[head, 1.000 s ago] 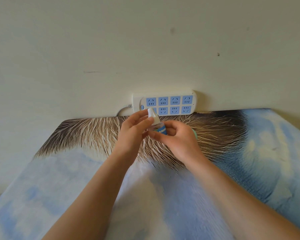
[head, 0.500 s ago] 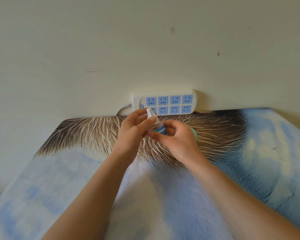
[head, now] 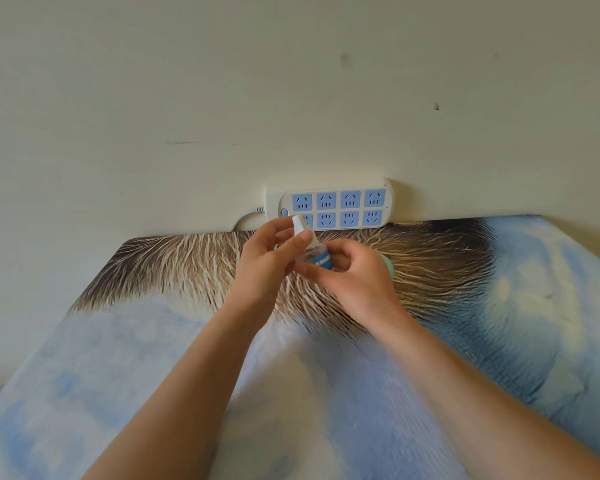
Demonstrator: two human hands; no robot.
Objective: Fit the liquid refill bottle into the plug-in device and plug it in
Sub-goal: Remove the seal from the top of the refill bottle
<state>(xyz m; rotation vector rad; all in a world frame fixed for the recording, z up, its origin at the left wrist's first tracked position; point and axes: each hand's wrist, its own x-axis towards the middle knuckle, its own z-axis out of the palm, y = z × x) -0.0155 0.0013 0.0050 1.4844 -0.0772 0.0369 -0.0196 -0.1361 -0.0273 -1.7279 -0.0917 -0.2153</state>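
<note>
A small clear refill bottle (head: pixel 321 259) with a blue label is held between both hands above the printed table cover. My right hand (head: pixel 352 278) grips the bottle's body. My left hand (head: pixel 267 261) pinches its white tapered cap (head: pixel 301 229) between thumb and fingers. A green rounded object (head: pixel 388 265), only partly seen, pokes out behind my right hand. A white power strip (head: pixel 329 206) with blue sockets leans against the wall just beyond the hands.
The table cover (head: pixel 499 306) shows a brown fur and blue-white pattern. The strip's white cable (head: pixel 245 220) curls off to the left along the cream wall (head: pixel 291 98). My forearms cross the near part of the table.
The hands and bottle stay almost where they were. My left fingers have shifted slightly around the white cap, and the cap tilts a little more to the left.
</note>
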